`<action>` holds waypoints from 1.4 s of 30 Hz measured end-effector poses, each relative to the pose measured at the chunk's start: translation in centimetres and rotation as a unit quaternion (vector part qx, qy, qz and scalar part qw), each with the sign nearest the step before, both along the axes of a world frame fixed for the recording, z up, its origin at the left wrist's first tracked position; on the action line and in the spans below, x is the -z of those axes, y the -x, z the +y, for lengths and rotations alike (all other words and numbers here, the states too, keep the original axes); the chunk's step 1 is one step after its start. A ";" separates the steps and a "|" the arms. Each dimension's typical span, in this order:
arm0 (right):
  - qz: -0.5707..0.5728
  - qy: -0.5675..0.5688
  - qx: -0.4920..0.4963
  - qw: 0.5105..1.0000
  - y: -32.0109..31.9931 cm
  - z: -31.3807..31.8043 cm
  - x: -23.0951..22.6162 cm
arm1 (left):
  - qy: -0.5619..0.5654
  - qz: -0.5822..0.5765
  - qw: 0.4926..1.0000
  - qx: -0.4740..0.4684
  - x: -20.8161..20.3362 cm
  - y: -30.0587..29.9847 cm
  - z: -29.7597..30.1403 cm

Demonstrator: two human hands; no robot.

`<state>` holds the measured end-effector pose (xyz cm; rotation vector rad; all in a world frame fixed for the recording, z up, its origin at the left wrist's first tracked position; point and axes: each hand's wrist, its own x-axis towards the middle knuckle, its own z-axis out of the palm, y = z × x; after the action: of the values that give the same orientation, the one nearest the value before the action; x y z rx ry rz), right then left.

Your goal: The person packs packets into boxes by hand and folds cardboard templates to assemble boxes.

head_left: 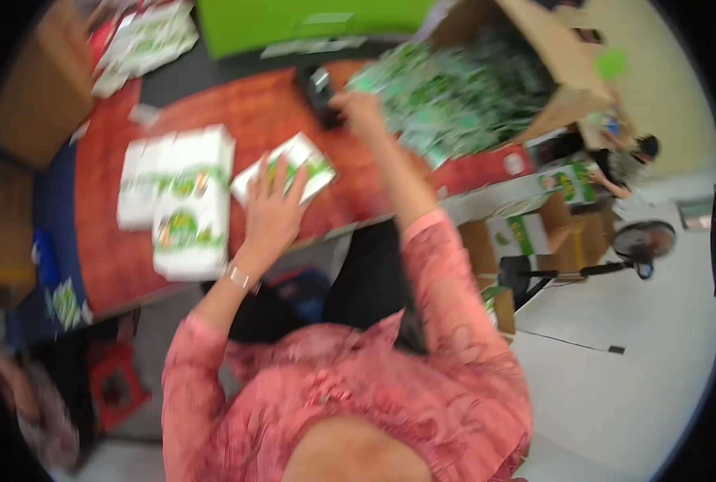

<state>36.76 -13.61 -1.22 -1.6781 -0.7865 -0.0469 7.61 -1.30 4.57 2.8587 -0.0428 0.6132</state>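
Observation:
My left hand (273, 209) lies with spread fingers on a flat white-and-green carton (314, 166) on the red wood-patterned table. Farther to the right, my right hand (362, 114) is at the edge of a small black device (318, 95). Motion blurs its fingers, so whether they grip the device does not show. Left of my left hand sit stacked white packs with green print (189, 229), lined up side by side.
A tipped cardboard box (571, 68) spills many clear-and-green sachets (454, 96) onto the table at right. A green bin (310, 24) stands at the back. More white-green packs (149, 40) lie far left. A red stool (117, 381) stands below.

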 end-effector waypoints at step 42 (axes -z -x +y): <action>0.397 -0.054 -0.082 0.912 24.1 -2.3 -4.5 | 0.136 -0.142 0.978 0.068 2.4 1.7 2.0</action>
<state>12.66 -15.93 3.27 -1.3434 -0.2849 0.6624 5.96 0.69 2.20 2.4643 -0.1838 0.9146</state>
